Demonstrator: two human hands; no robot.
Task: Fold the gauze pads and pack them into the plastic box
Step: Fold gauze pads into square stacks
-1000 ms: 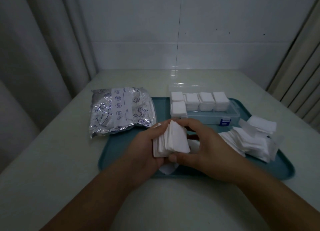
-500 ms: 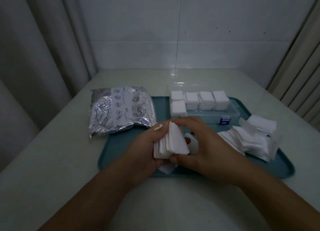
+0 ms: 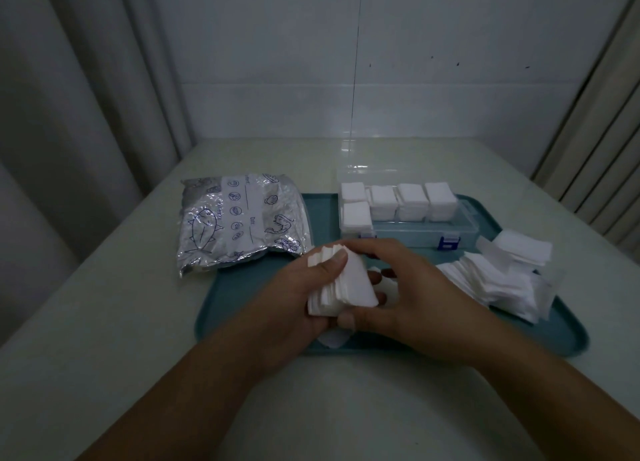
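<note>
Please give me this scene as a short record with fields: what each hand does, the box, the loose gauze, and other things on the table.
left hand: grips a stack of gauze pads, thumb on top
right hand: holds the same stack from the right side
plastic box: open, on the far part of the teal tray; five stacks of folded pads inside, front compartments to the right unfilled
loose gauze pile: on the tray's right side
silver foil bag: left of the box, partly over the tray edge
</note>
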